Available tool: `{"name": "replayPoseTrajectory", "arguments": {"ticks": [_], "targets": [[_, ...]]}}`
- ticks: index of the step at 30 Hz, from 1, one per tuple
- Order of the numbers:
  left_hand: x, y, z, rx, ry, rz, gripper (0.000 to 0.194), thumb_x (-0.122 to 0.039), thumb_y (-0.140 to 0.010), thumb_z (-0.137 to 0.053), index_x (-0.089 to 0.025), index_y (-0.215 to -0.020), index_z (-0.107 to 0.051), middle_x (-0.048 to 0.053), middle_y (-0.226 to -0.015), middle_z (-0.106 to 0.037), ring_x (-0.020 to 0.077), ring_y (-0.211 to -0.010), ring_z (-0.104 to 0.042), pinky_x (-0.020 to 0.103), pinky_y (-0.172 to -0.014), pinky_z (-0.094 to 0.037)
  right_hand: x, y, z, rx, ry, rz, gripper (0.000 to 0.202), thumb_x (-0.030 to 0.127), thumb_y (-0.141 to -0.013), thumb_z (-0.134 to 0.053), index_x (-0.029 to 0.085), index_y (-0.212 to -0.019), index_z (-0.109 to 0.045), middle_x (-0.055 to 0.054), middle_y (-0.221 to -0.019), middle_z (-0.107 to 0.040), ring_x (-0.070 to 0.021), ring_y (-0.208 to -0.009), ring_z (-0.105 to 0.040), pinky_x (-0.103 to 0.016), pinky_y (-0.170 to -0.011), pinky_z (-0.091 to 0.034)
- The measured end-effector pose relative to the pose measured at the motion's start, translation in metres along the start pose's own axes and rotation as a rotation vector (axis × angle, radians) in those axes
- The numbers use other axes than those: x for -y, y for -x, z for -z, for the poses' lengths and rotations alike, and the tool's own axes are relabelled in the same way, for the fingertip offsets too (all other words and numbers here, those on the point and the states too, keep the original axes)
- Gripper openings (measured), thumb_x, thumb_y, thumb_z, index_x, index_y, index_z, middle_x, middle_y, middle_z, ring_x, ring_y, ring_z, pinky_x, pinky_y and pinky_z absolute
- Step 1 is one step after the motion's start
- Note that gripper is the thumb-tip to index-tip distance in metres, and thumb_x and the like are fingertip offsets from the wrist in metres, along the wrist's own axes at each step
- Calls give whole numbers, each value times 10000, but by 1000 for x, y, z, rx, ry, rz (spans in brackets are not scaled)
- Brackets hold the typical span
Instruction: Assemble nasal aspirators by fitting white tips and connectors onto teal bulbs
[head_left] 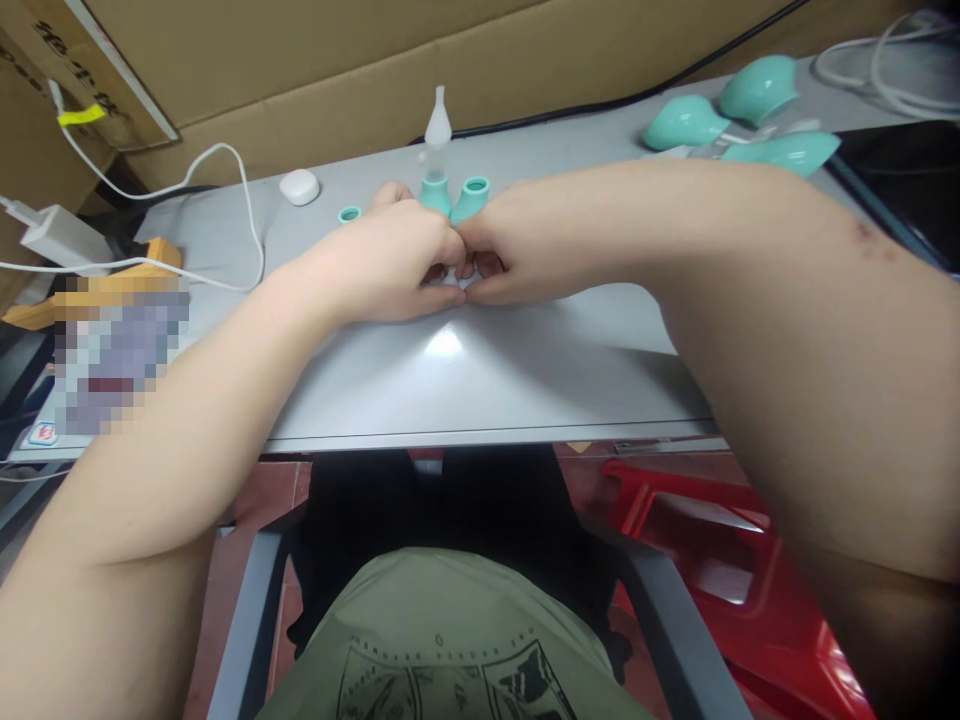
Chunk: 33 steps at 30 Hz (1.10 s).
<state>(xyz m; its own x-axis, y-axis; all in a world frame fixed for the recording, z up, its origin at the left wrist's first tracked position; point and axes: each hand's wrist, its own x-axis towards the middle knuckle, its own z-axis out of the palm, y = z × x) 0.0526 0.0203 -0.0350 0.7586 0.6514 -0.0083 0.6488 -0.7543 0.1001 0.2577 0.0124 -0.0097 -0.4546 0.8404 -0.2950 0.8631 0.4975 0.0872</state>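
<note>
My left hand [409,255] and my right hand [510,248] meet above the grey-white table, fingertips touching. Both are closed, thumbs and fingers pinched together. A small whitish bit shows between them, too hidden by the fingers to name. Just behind my hands stands a teal rubber bulb [435,195] with a clear, pointed nozzle [439,125] on top, like a nasal aspirator. Beside it, a second teal bulb [477,192] leans right, its round mouth uncovered. Another teal ring-shaped mouth [349,215] peeks out behind my left wrist; the rest of it is hidden.
Several teal bulbs [759,88] lie at the back right near a dark flat panel [900,165]. A small white case [300,187] sits at the back left. A white charger [66,240] and cable are farther left. A red plastic stool [705,560] stands below the table.
</note>
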Motion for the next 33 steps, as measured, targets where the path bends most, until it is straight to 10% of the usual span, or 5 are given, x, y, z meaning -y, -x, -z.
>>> {"name": "replayPoseTrajectory", "arguments": {"ticks": [10, 33], "targets": [[-1, 0, 1, 19, -14, 11, 287, -398, -1090, -659, -242, -1120, -898, 56, -1055, -869, 280, -969, -763, 573, -1287, -410, -16, -10, -13, -72, -128, 87, 699, 795, -1193, -599, 167, -973, -817, -82, -960, -788, -294, -1120, -837, -359, -881, -605], [-3, -1, 0, 17, -23, 23, 267, -395, -1088, -664, -242, -1085, -883, 55, -1043, -868, 282, -973, -758, 585, -1297, -399, 4, 1, 2, -10, -46, -1, 555, 618, -1201, -707, 173, -889, -823, -66, -896, -805, -298, -1058, -853, -410, -848, -565]]}}
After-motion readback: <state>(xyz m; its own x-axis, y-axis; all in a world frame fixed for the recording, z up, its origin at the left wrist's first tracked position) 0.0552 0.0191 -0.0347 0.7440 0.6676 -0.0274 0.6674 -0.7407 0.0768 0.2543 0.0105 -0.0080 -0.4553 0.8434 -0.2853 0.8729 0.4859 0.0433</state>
